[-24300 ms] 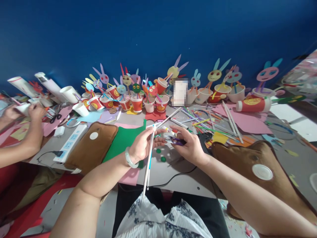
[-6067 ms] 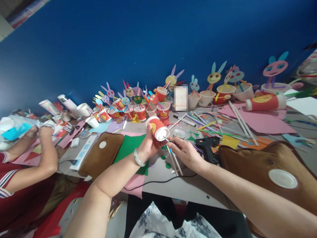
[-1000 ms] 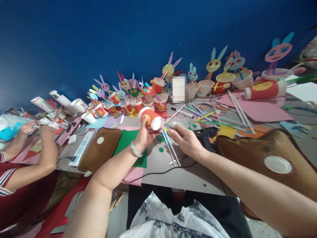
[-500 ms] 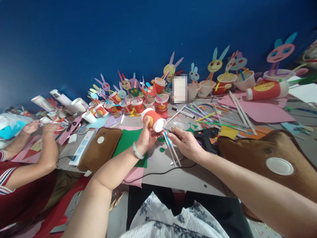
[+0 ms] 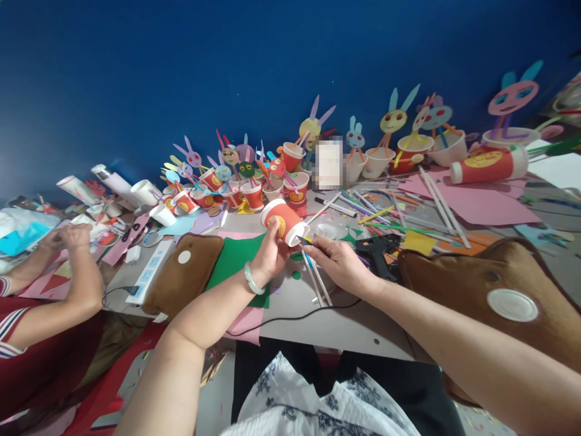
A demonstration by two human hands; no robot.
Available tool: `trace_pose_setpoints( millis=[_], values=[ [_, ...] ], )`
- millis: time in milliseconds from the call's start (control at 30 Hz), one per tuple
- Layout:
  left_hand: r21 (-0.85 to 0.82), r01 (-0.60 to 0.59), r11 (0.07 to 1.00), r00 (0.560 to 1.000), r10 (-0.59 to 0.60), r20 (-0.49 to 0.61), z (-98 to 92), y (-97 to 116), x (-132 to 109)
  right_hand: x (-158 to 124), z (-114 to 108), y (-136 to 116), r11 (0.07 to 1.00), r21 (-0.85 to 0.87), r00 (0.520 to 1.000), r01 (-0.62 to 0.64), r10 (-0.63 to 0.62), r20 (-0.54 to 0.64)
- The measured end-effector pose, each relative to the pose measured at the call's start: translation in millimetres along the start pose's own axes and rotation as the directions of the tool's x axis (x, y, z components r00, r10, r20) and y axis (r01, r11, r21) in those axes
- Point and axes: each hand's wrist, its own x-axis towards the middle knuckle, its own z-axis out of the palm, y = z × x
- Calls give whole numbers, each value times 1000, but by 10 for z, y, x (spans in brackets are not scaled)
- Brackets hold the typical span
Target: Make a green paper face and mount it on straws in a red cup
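Observation:
My left hand [image 5: 269, 255] is closed round a red-and-white paper cup [image 5: 280, 219], tipped on its side with its white base [image 5: 296, 235] turned to the right. My right hand [image 5: 338, 260] pinches a slim craft knife [image 5: 305, 241], dark at the tip with a little yellow showing; most of it is hidden by the fingers. The knife's tip meets the cup's base near its edge. Below the hands, several white and blue paper straws [image 5: 318, 275] lie on the grey table [image 5: 290, 330].
Paper cups with rabbit-faced figures [image 5: 247, 175] line the wall. A black glue gun [image 5: 380, 254] lies right of my right hand, beside loose straws. Brown plush warmers [image 5: 184, 272] flank me. A black cable [image 5: 290, 320] crosses in front. At left, another person's hands [image 5: 75, 236] work.
The cup has turned slightly in my left hand, so its base faces me more. The knife tip now touches the base. The other person's hands have drawn together.

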Motion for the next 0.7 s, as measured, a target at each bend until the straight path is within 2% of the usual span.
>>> trace_pose_setpoints(
  millis=[100,167,200,267,333,367,433,500,533,600,633,700],
  values=[
    [10,-32,999,999,31,13,-2,-21,-9,1,-1,-10,999,35,1000,-24,24,-19],
    [27,-69,997,997,68,25,8,-31,-20,-3,4,-30,980,173,995,-94,91,28],
    [35,-83,996,996,82,27,15,-34,-26,-5,8,-42,946,283,987,-155,136,85],
    [51,-95,994,995,94,22,25,-36,-32,-7,16,-63,813,495,947,-307,212,240],
    [59,-96,994,995,96,6,31,-37,-32,-2,17,-67,695,588,905,-413,240,351],
    [62,-98,993,995,99,-1,31,-37,-30,1,14,-62,694,583,900,-422,242,362],
    [73,-100,992,995,100,-7,31,-39,-29,6,0,-38,823,460,935,-334,226,275],
    [85,-90,992,996,92,-8,32,-41,-33,0,-18,-7,973,158,984,-166,153,91],
    [91,-85,992,996,86,-10,35,-41,-36,-7,-28,7,995,-29,995,-96,96,4],
    [91,-77,993,997,79,-19,41,-39,-45,-26,-42,27,944,-330,996,-24,-5,-88],
    [88,-76,993,997,79,-24,43,-38,-48,-33,-47,31,912,-411,994,-16,-30,-106],
    [86,-76,993,997,79,-24,44,-36,-51,-37,-51,30,905,-424,994,-19,-29,-106]
  ],
)
